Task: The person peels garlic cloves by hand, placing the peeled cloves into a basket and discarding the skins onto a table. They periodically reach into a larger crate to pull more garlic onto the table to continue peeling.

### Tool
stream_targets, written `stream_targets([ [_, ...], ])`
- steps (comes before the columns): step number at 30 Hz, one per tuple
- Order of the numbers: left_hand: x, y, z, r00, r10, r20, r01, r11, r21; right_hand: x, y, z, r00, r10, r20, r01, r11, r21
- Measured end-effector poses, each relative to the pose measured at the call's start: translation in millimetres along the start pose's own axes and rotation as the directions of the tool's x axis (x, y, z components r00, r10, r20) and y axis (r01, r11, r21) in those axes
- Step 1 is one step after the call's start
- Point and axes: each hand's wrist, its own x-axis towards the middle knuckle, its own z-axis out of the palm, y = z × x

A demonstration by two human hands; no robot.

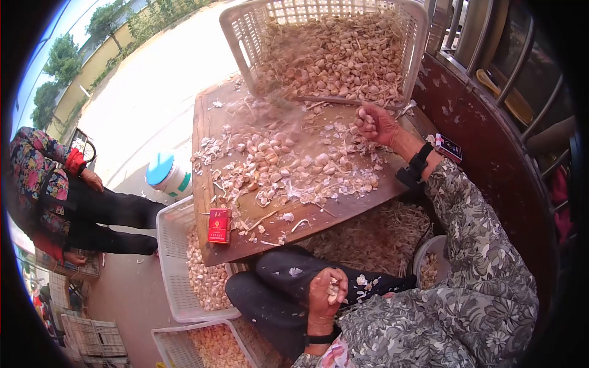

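Observation:
My right hand (pixel 377 126) is closed around garlic cloves above the far right side of the wooden table (pixel 276 236). Lower in the view, my left hand (pixel 327 295) is over my dark-trousered lap, its fingers curled around several pale cloves. Loose garlic cloves (pixel 270 153) and papery skins are spread over the tabletop between a red packet (pixel 219 226) and a large white basket (pixel 417 55). That basket is heaped with garlic cloves and stands tilted at the table's far edge.
Two white crates (pixel 175 270) (pixel 169 343) with cloves stand beside the table. A bucket (pixel 169 174) with a blue lid is on the ground at left, near a standing person (pixel 55 190). Under the table are husks and a small bucket (pixel 431 245). Metal bars (pixel 521 58) edge the right.

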Motion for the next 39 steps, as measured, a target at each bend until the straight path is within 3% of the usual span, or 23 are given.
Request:
stream_targets([
  [2,0.0,-0.6,-1.3,1.0,0.004,0.02,-0.004,1.0,-0.012,-1.8,-7.2,-2.6,0.999,-0.005,-0.048,0.008,0.998,0.068],
  [5,0.6,0.0,-1.8,1.0,0.001,0.023,-0.001,1.0,-0.031,-1.4,-17.5,-2.5,0.969,-0.104,-0.225,0.029,0.949,-0.313],
  [6,0.6,0.3,-2.0,1.0,-0.002,0.024,0.003,0.999,-0.033,0.8,-18.5,-1.2,0.969,-0.104,-0.224,0.029,0.949,-0.315],
  [7,0.8,0.5,-2.2,1.0,-0.005,0.024,0.006,0.999,-0.034,5.6,-17.9,-6.4,0.959,-0.199,-0.2,0.008,0.727,-0.687],
  [8,0.6,0.3,-1.9,1.0,-0.005,0.023,0.006,0.999,-0.034,9.0,-16.7,-9.2,0.951,-0.275,-0.139,-0.029,0.369,-0.929],
  [9,0.6,0.0,-1.0,1.0,-0.003,0.008,0.004,0.998,-0.055,15.9,-12.7,-18.7,0.952,-0.274,-0.139,-0.029,0.371,-0.928],
  [10,1.1,-0.2,-0.7,1.0,0.0,-0.005,0.0,0.997,-0.076,27.3,-6.4,-40.0,0.919,-0.37,0.136,0.121,-0.063,-0.991],
  [11,1.6,-0.8,-1.8,1.0,0.005,-0.008,-0.005,0.997,-0.073,31.2,-3.3,-40.9,0.843,-0.336,0.42,0.225,-0.489,-0.843],
  [12,1.5,-2.3,-3.6,1.0,0.013,0.005,-0.012,0.999,-0.047,29.0,-4.7,-43.3,0.84,-0.334,0.427,0.235,-0.485,-0.842],
  [14,1.8,-0.5,-1.4,0.999,0.017,0.048,-0.014,0.998,-0.069,22.3,-3.6,-9.6,0.98,-0.144,0.137,0.033,-0.563,-0.826],
  [17,2.6,-0.1,-1.6,0.999,0.003,0.04,-0.003,1.0,-0.015,29.7,1.7,-14.4,0.966,-0.075,0.247,0.118,-0.723,-0.68],
  [18,2.3,-1.2,-2.9,0.999,0.008,0.036,-0.008,1.0,0.018,31.2,0.7,-3.6,0.989,-0.042,0.14,0.058,-0.764,-0.642],
  [24,5.1,-4.4,-2.8,0.999,0.003,0.043,-0.004,1.0,0.01,55.2,-5.4,-40.1,0.967,0.031,0.253,0.17,-0.818,-0.55],
  [28,6.6,-7.4,-6.3,0.998,0.021,0.058,-0.022,1.0,0.015,55.8,1.0,-73.0,0.824,-0.139,0.549,0.257,-0.772,-0.582],
  [29,6.6,-6.7,-5.9,0.998,0.015,0.053,-0.016,1.0,0.015,58.0,3.5,-74.5,0.818,-0.331,0.47,0.299,-0.453,-0.84],
  [30,5.7,-6.7,-6.0,0.999,0.008,0.043,-0.008,1.0,0.011,60.6,6.8,-76.4,0.825,-0.465,0.321,0.336,-0.052,-0.94],
  [31,6.0,-6.7,-5.2,0.998,0.016,0.053,-0.016,1.0,0.003,31.4,-14.1,-24.5,0.995,-0.103,0.018,0.069,0.518,-0.852],
  [32,6.0,-8.4,-5.5,0.998,0.015,0.056,-0.016,1.0,0.008,31.4,-11.3,-33.5,0.994,-0.107,0.02,0.073,0.519,-0.851],
  [33,6.7,-8.8,-6.1,0.999,0.013,0.048,-0.013,1.0,0.007,31.6,-6.3,-48.8,0.99,-0.136,-0.03,0.099,0.841,-0.531],
  [34,6.9,-7.9,-6.4,0.999,0.011,0.038,-0.011,1.0,0.006,29.2,-1.7,-57.5,0.987,-0.138,-0.082,0.129,0.987,-0.099],
  [35,7.8,-6.2,-6.1,0.999,0.011,0.043,-0.011,1.0,0.013,14.7,1.1,-33.3,0.99,-0.138,0.005,0.138,0.99,-0.04],
  [38,7.5,-9.0,-6.8,0.997,0.046,0.054,-0.047,0.999,0.024,-6.3,12.8,-10.4,0.988,-0.152,-0.015,0.152,0.988,0.0],
  [39,7.5,-10.0,-8.9,0.998,0.05,0.05,-0.05,0.999,0.01,-3.7,16.8,-19.8,0.984,-0.127,0.125,0.123,0.992,0.036],
])
